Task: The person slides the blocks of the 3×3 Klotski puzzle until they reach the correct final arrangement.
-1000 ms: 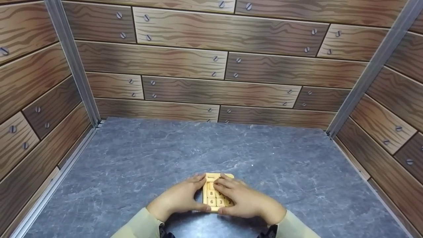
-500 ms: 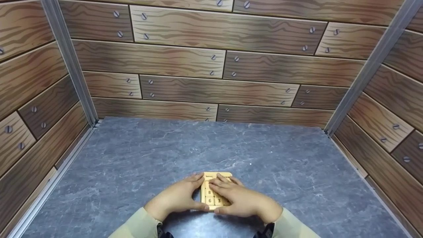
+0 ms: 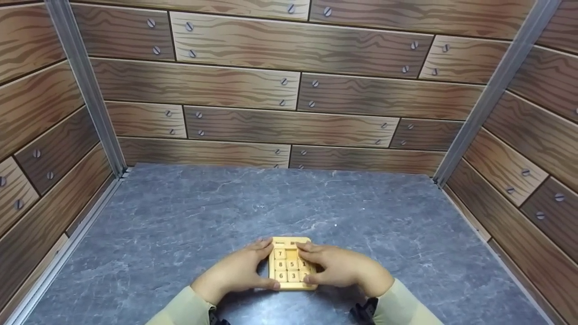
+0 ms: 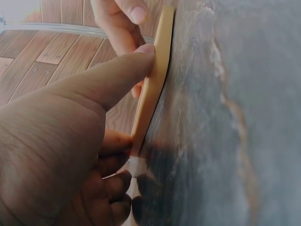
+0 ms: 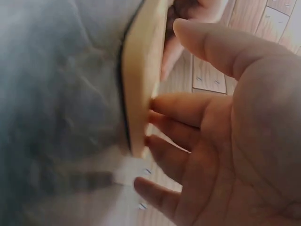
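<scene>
A yellow number slide puzzle (image 3: pixel 292 285) lies flat on the grey tabletop in the head view. Tiles 7, 8, 5, 1, 6, 3 and 2 show, with a vacant slot in the top row's middle. My left hand (image 3: pixel 237 271) holds the frame from the left, thumb at the lower left edge and fingers by the upper left corner. My right hand (image 3: pixel 341 266) lies over the puzzle's right side and hides its upper right part. In the right wrist view, several fingertips touch the puzzle's face (image 5: pixel 153 61) while the thumb stays off it.
Grey marbled tabletop (image 3: pixel 216 203) surrounds the puzzle. Wood-patterned walls (image 3: pixel 253 85) enclose the back and both sides, with metal posts (image 3: pixel 86 85) in the corners. A black strap (image 3: pixel 365 310) sits at the right wrist.
My right hand has drawn back rightward over the puzzle, uncovering tiles 7, 5, 1 and the vacant slot. The left hand keeps its hold. The head view has shifted slightly.
</scene>
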Available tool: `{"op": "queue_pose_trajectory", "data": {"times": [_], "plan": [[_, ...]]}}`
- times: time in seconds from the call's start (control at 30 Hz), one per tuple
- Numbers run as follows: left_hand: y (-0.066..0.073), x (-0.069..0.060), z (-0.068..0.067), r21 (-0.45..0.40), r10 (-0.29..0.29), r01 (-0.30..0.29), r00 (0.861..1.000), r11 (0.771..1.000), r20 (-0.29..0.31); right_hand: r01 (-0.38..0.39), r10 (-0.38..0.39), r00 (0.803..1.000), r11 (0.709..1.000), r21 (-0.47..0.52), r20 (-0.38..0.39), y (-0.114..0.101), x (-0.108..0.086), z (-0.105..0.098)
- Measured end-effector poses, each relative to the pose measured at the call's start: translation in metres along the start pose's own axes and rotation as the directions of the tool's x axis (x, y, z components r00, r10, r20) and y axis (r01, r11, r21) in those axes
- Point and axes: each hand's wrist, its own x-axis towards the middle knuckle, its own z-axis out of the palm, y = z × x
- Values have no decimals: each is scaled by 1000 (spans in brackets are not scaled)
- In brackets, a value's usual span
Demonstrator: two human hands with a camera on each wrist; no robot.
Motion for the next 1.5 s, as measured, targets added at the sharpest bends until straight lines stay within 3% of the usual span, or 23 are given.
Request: {"op": "queue_pose_trajectory", "data": {"times": [0.17, 0.3, 1.1, 1.5], "plan": [[-2, 1, -2, -3, -6, 6, 1000, 1000, 12, -40, 39, 998, 999, 9, 49, 0, -8, -9], [-2, 2, -3, -8, -10, 10, 1000, 1000, 12, -55, 55, 998, 998, 14, 39, -1, -9, -10], [-3, 3, 1, -9, -3, 4, 1000, 1000, 13, 37, -38, 999, 997, 61, 26, -3, 5, 7], [-1, 1, 0, 11, 0, 0, 1000, 1000, -4, 62, -62, 997, 998, 15, -44, -3, 8, 9]]}}
